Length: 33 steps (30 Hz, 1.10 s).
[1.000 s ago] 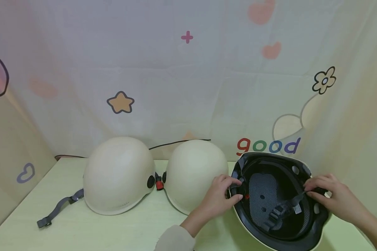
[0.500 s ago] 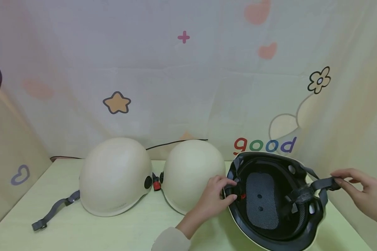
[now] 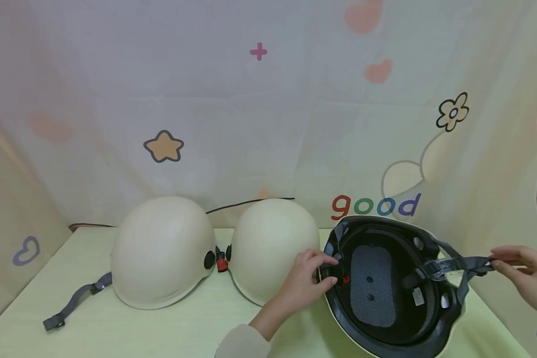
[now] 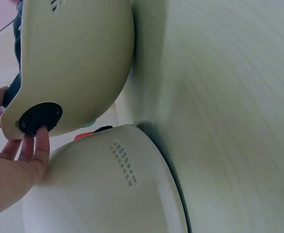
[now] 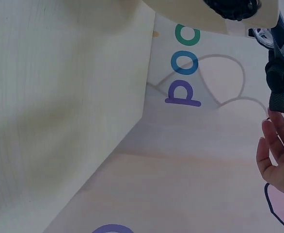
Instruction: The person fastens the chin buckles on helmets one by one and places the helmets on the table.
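A cream helmet (image 3: 373, 286) lies upturned at the table's right, its black padded inside facing up. My left hand (image 3: 305, 279) grips its left rim, thumb on the inner side and fingertips by the round black side disc (image 4: 40, 118) in the left wrist view. Out to the right, my right hand (image 3: 525, 278) pinches the end of the dark grey chin strap (image 3: 458, 266), drawn out past the helmet's right rim. In the right wrist view the strap (image 5: 277, 77) hangs taut from the shell to the thumb and fingertips.
Two more cream helmets stand dome up, one at the left (image 3: 163, 253) and one in the middle (image 3: 275, 248), with a red and black buckle (image 3: 221, 259) between them. A loose strap (image 3: 76, 303) trails from the left one. A printed curtain (image 3: 232, 114) hangs behind the table.
My right hand has moved from the helmet's right rim out to the right, pulling the chin strap from inside across the rim. My left hand keeps its grip.
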Motion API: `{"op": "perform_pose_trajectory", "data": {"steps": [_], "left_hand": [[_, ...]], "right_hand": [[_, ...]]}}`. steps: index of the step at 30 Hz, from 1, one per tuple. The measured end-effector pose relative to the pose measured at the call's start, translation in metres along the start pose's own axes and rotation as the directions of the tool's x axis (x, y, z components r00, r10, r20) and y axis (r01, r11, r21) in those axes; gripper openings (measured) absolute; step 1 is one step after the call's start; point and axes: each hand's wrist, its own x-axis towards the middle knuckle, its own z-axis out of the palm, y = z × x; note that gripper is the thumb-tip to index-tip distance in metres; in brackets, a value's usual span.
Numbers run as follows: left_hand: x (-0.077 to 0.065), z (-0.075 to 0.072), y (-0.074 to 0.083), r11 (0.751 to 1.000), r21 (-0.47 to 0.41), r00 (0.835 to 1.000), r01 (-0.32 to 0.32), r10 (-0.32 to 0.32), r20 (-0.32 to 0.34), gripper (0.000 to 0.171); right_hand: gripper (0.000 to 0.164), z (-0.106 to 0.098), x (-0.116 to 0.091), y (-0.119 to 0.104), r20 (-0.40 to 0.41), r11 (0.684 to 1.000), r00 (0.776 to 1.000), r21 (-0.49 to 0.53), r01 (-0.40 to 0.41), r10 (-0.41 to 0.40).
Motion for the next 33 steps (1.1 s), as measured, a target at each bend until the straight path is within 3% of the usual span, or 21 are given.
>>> {"op": "perform_pose_trajectory", "data": {"steps": [9, 16, 19, 22, 28, 33], "left_hand": [[0.0, -0.001, 0.001, 1.0, -0.018, 1.0, 0.013, -0.013, 0.013, 0.024], [-0.001, -0.001, 0.001, 1.0, -0.022, 1.0, 0.002, -0.002, 0.002, 0.022], [0.0, -0.001, 0.001, 1.0, -0.022, 1.0, 0.007, -0.007, 0.002, 0.022], [0.0, -0.001, 0.002, 1.0, -0.018, 1.0, 0.012, -0.012, 0.009, 0.022], [0.0, -0.002, 0.001, 1.0, -0.022, 1.0, 0.015, -0.014, 0.014, 0.022], [0.0, -0.002, 0.002, 1.0, -0.025, 1.0, 0.006, -0.006, 0.004, 0.022]], "right_hand": [[0.032, 0.002, -0.018, -0.034, 0.174, 0.997, 0.982, 0.039, 0.069, -0.074], [0.036, 0.008, -0.018, -0.049, 0.196, 0.967, 0.947, 0.017, 0.256, -0.254], [0.039, 0.011, -0.017, -0.051, 0.212, 0.955, 0.933, 0.006, 0.298, -0.292], [0.033, 0.013, -0.018, -0.052, 0.24, 0.96, 0.931, 0.003, 0.281, -0.274], [0.012, 0.015, -0.021, -0.059, 0.311, 0.988, 0.944, -0.069, 0.136, -0.108], [0.006, 0.014, -0.019, -0.063, 0.287, 0.991, 0.953, -0.06, 0.12, -0.098]]}}
